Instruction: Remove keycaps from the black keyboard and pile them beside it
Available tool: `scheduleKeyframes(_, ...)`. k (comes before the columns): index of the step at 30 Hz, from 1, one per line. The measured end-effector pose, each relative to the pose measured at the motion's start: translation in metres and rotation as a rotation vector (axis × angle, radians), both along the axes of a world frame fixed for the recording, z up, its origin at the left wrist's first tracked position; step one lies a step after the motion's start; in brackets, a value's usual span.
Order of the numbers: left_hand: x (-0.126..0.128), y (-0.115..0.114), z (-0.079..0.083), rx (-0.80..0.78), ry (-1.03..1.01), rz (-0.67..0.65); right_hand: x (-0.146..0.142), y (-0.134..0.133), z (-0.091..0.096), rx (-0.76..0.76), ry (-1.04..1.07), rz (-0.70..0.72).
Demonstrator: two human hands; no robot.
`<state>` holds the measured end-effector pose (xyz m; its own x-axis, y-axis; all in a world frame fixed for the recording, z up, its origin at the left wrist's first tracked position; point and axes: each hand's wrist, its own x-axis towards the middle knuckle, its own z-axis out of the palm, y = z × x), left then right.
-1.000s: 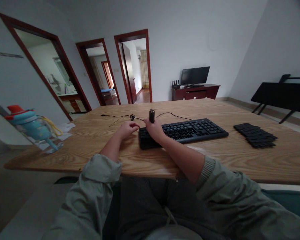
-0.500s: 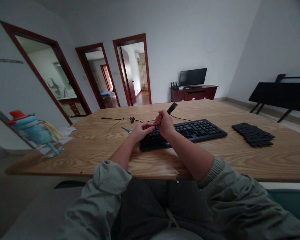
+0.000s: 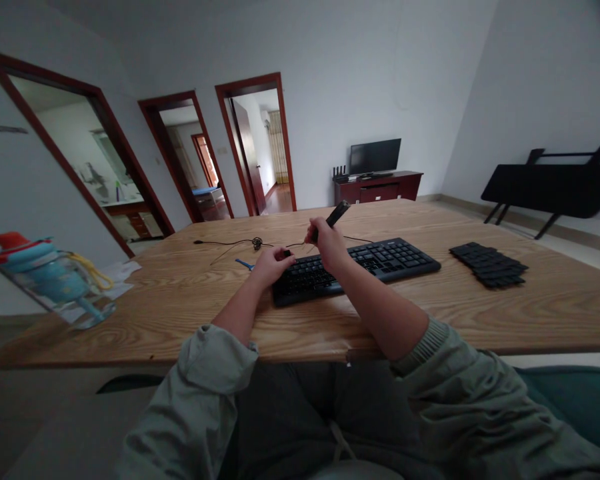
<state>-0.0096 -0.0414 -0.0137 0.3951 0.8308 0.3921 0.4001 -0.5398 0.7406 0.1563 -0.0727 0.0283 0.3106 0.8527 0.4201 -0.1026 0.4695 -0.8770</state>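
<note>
A black keyboard (image 3: 365, 263) lies on the wooden table before me. Above its left half, my right hand (image 3: 326, 241) is closed around a black stick-like tool (image 3: 339, 213), its wide end tilted up and away. The lower tip is hard to make out. Close by on the left, my left hand (image 3: 274, 265) pinches a small black piece (image 3: 287, 253) between thumb and fingertips, at the keyboard's far left corner. What kind of piece it is I cannot tell. Just left of that hand lies a blue slim tool (image 3: 244, 264), partly hidden.
A thin black cable (image 3: 230, 243) with a knot runs behind the keyboard. To the right lies an overlapping pile of flat black pieces (image 3: 489, 264). A blue bottle with a red lid (image 3: 55, 272) stands at the table's left, beside white papers (image 3: 123, 279).
My hands have moved apart: they were together over the keyboard, and the left is now a little lower left. The black tool in my right hand has turned. The whole view has shifted slightly.
</note>
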Motion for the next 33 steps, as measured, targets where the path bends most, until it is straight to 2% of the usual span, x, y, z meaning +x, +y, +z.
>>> scheduleKeyframes(3, -0.005, 0.005, -0.002, 0.035, 0.066, 0.052, 0.019, -0.005, 0.001, -0.029, -0.492, -0.195)
scheduleKeyframes(5, -0.007, 0.006, -0.002, 0.072, 0.124, 0.098, 0.032, -0.009, -0.003, -0.102, -0.876, -0.248)
scheduleKeyframes(8, -0.009, 0.002, 0.001, 0.103, 0.193, 0.134, 0.046, -0.011, -0.014, -0.232, -1.239, -0.185)
scheduleKeyframes(11, -0.008, -0.003, 0.006, 0.119, 0.229, 0.15, 0.053, -0.01, -0.024, -0.284, -1.412, -0.118)
scheduleKeyframes(13, -0.007, -0.006, 0.008, 0.135, 0.253, 0.158, 0.054, -0.009, -0.028, -0.273, -1.467, -0.133)
scheduleKeyframes(15, -0.007, -0.007, 0.01, 0.134, 0.27, 0.15, 0.051, -0.009, -0.029, -0.176, -1.462, -0.171)
scheduleKeyframes(17, -0.006, -0.008, 0.01, 0.117, 0.263, 0.112, 0.045, -0.011, -0.029, 0.007, -1.412, -0.179)
scheduleKeyframes(21, -0.002, -0.009, 0.008, 0.081, 0.161, -0.065, 0.028, -0.018, -0.027, 0.358, -1.317, -0.062)
scheduleKeyframes(23, 0.003, -0.011, 0.008, 0.064, 0.1, -0.127, 0.02, -0.022, -0.026, 0.435, -1.275, -0.024)
scheduleKeyframes(26, 0.01, -0.023, 0.013, 0.065, 0.027, -0.158, 0.016, -0.036, -0.018, 0.489, -1.245, -0.051)
scheduleKeyframes(28, 0.007, -0.045, 0.02, 0.105, 0.0, -0.217, 0.026, -0.052, -0.009, 0.536, -1.268, -0.09)
scheduleKeyframes(30, -0.005, -0.082, 0.025, 0.18, 0.003, -0.27, 0.051, -0.074, -0.002, 0.559, -1.318, -0.124)
scheduleKeyframes(32, -0.03, -0.127, 0.018, 0.189, 0.009, -0.212, 0.095, -0.1, -0.001, 0.487, -1.361, -0.159)
scheduleKeyframes(33, -0.045, -0.151, 0.008, 0.157, 0.019, -0.208, 0.124, -0.114, -0.003, 0.405, -1.359, -0.192)
